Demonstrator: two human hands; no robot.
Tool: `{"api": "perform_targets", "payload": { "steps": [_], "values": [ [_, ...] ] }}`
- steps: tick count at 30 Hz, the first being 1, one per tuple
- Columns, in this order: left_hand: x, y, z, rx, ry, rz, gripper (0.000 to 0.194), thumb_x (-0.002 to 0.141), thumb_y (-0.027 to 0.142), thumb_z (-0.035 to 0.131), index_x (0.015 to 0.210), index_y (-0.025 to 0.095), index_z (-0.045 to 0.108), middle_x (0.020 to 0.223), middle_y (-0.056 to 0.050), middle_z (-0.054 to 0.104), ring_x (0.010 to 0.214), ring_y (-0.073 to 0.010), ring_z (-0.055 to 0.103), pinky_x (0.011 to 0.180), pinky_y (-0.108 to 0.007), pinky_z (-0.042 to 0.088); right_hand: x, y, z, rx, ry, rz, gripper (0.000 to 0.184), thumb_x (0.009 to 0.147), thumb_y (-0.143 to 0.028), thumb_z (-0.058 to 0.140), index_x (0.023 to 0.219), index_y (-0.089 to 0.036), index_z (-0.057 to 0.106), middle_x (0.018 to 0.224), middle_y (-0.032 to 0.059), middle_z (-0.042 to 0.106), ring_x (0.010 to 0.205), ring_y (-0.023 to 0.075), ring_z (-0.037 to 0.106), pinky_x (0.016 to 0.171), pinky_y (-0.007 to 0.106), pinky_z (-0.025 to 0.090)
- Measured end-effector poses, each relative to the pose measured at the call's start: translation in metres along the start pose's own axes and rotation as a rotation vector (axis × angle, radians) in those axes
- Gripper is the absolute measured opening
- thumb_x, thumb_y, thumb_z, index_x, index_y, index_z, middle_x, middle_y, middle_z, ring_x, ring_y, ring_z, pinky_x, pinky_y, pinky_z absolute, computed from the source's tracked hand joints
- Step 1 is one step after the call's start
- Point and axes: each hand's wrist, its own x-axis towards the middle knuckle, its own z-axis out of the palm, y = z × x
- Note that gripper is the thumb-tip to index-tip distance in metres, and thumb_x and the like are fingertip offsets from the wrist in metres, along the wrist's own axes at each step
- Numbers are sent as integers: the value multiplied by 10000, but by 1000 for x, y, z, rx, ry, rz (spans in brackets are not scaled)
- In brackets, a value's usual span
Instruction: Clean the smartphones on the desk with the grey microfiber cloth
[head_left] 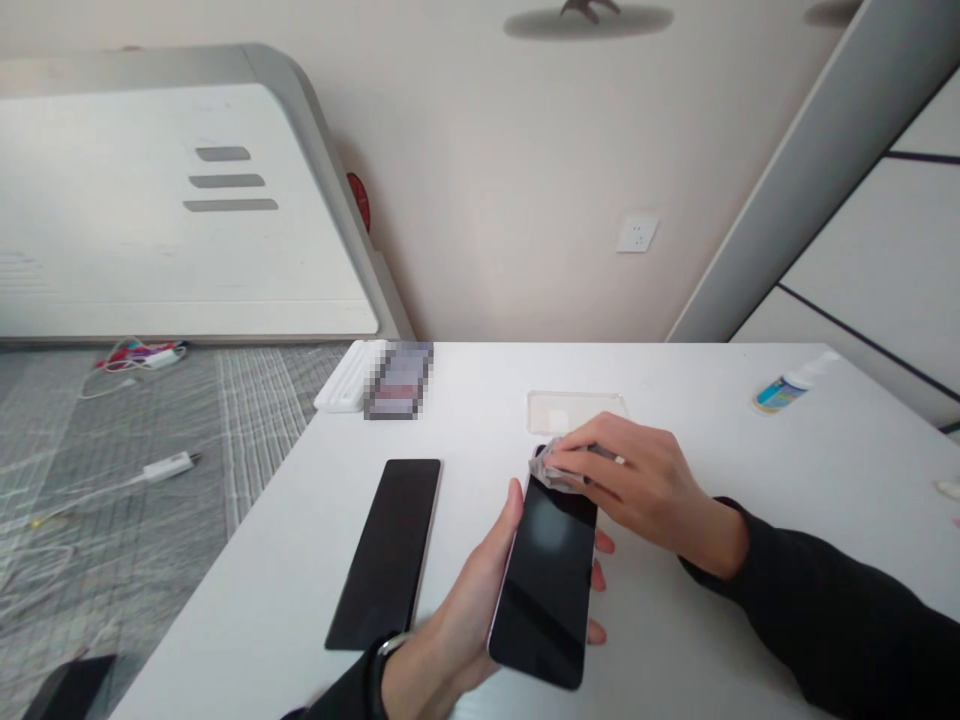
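Black phone (551,585) looks slippery, fragile, best held by its sides; left fingers (511,512) grip it, right fingers (598,432) pinch a wipe (547,470)

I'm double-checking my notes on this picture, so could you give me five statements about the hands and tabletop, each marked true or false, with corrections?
1. The left hand holds a phone. True.
2. The right hand holds nothing. False: its fingers hold a crumpled cloth at the phone's upper end.
3. A dark flat slab lies on the white table, to the left of the phone. True.
4. The bottle with the blue label is on the table's left side. False: it is on the far right.
5. A clear, shallow case lies on the table beyond the phone. True.
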Motion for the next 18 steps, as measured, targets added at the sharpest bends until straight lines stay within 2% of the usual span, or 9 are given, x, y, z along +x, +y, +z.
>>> {"api": "perform_targets", "payload": {
  "steps": [2,4,5,7,9,10,14,16,18],
  "values": [
    [2,-2,-4,-41,13,3,681,924,750,556,965,100,758,820,-102,748,640,-166,687,561,-267,579,0,-3,1,41,-24,-61,176,1068,-154,532,1047,-140,705,945,65,751,832,174,671,708,288,522],
    [4,-4,-8,-71,19,5,640,800,753,725,804,113,728,603,-16,645,463,-93,569,433,-181,458,0,-7,2,117,-88,-186,254,1087,-158,471,1003,-138,710,906,48,752,769,159,655,670,284,515],
    [4,-5,-9,-77,17,14,640,770,752,754,793,114,723,588,-4,629,453,-86,555,417,-172,439,0,-7,2,125,-109,-213,268,1092,-163,462,995,-141,710,913,45,755,774,157,657,674,282,517],
    [4,-5,-8,-65,6,32,678,832,767,676,938,102,749,747,-65,716,580,-139,646,487,-228,536,1,-2,0,60,-87,-160,222,1082,-158,498,1013,-150,709,955,53,757,836,165,670,714,280,522],
    [2,-4,-6,-46,5,26,728,931,761,527,1117,89,737,969,-149,760,767,-213,715,621,-352,631,1,4,-2,-25,-37,-65,158,1061,-145,547,1055,-151,705,991,71,752,893,181,675,744,291,525],
    [2,-4,-6,-42,10,18,732,951,753,494,1129,85,736,976,-153,759,775,-212,715,652,-367,641,1,5,-2,-33,-27,-50,153,1058,-139,550,1062,-147,703,983,72,748,887,180,673,739,291,525],
    [1,-5,-5,-52,32,-4,683,912,744,586,888,84,760,711,-65,686,620,-120,652,609,-211,585,0,-2,-2,85,-117,-207,240,1082,-150,477,1013,-124,705,915,51,746,779,160,658,662,279,521],
    [2,-6,-5,-24,6,1,740,939,762,510,946,68,769,838,-119,724,702,-156,677,614,-251,609,1,-1,-4,23,-86,-159,201,1072,-144,509,1035,-129,706,963,65,752,841,172,678,694,283,532],
    [3,-7,-5,31,-28,-1,825,963,787,394,1055,57,768,995,-170,734,773,-202,694,637,-337,644,0,6,-7,-33,0,-45,154,1056,-136,549,1069,-138,702,1001,82,746,896,182,686,725,287,540]
  ]
}}
